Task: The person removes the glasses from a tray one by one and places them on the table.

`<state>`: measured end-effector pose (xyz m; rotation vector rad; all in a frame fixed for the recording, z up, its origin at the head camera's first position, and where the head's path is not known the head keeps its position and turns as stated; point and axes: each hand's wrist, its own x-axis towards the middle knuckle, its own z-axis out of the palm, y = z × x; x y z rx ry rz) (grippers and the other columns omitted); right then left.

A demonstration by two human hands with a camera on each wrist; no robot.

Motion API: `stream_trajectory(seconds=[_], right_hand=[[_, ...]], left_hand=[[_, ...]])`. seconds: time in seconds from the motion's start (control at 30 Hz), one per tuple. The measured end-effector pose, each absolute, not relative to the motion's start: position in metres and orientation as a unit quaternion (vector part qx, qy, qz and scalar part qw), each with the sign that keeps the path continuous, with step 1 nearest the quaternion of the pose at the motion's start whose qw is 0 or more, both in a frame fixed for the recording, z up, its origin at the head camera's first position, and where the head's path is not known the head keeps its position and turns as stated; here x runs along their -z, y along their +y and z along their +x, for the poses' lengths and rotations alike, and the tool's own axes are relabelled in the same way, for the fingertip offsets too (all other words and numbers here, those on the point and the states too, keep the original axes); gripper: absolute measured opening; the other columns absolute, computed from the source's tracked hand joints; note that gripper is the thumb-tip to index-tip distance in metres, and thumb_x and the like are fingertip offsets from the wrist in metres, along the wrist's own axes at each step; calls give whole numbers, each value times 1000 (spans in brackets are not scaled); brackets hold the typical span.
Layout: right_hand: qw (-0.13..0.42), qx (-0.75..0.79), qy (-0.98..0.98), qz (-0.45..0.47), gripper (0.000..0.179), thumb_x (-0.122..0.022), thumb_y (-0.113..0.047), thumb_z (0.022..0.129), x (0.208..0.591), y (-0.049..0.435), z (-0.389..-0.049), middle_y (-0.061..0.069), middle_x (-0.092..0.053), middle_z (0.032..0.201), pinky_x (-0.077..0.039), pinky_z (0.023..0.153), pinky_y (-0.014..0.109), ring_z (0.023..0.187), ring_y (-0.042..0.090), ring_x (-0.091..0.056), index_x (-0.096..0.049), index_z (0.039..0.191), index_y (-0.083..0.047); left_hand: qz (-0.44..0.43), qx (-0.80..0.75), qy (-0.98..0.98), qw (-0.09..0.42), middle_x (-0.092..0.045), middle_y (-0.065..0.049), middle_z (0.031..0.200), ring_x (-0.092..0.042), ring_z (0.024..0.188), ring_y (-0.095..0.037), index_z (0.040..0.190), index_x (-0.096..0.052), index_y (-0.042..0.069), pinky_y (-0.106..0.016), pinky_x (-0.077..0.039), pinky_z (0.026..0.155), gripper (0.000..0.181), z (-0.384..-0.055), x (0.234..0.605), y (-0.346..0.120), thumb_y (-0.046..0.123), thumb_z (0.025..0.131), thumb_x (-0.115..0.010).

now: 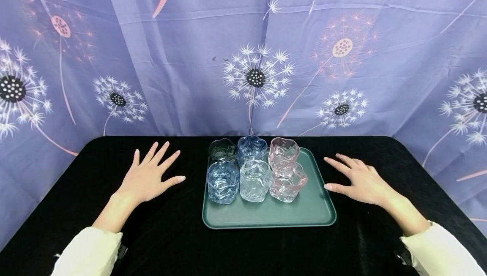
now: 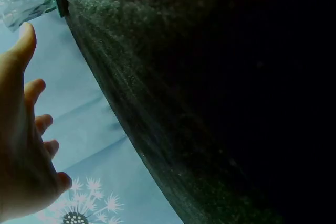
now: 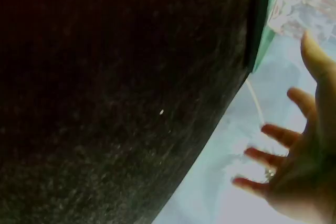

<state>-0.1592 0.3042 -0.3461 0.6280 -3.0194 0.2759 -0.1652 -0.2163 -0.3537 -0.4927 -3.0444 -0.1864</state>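
Observation:
Several wavy glass tumblers stand upright in two rows on a green tray (image 1: pixel 266 219) in the head view. The back row has a dark grey glass (image 1: pixel 222 149), a blue glass (image 1: pixel 252 147) and a pink glass (image 1: pixel 284 149). In front of them are another blue glass (image 1: pixel 223 183), a colourless glass (image 1: pixel 256 181) and another pink glass (image 1: pixel 288 181). My left hand (image 1: pixel 146 178) is spread, palm down, to the left of the tray, holding nothing. To the tray's right, my right hand (image 1: pixel 359 181) has its fingers extended and is also free of any object.
Black cloth (image 1: pixel 167 242) covers the table under the tray. A purple curtain (image 1: pixel 190 77) with dandelion prints hangs behind the table and along both sides. The glasses sit close together toward the tray's back left, some overlapping in the head view.

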Motion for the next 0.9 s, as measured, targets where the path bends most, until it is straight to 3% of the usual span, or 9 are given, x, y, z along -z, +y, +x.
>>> stream_trajectory(seconds=[0.13,0.27,0.53,0.9], right_hand=[[-14,-186,-948,257,53,-68,-36,81,348,298,-155,12,-54,106,-46,72,39,91,22,-54,-54,124,-7],[-77,-268,-919,277,32,-70,-15,80,350,294,-149,0,-52,85,-42,56,24,68,6,-48,-60,108,-4],[-138,-345,-899,230,16,-64,1,80,357,291,-140,1,-57,77,-45,53,24,63,6,-50,-63,95,0],[-158,-379,-892,190,19,-57,10,75,357,286,-138,5,-57,74,-48,52,28,61,10,-53,-61,93,5]], left_hand=[[-170,71,-982,34,-13,-14,151,-3,137,-34,144,-29,16,-62,-1,102,79,-165,351,-215,66,85,-40],[-178,80,-980,46,-17,-16,149,-8,136,-35,143,-32,12,-62,-5,102,79,-165,349,-212,63,85,-44],[-195,92,-974,67,-24,-19,146,-13,135,-35,141,-36,10,-62,-9,102,76,-165,343,-202,59,85,-50],[-218,117,-966,75,-29,-20,143,-17,134,-36,138,-40,6,-62,-15,100,66,-170,328,-181,41,86,-60]])
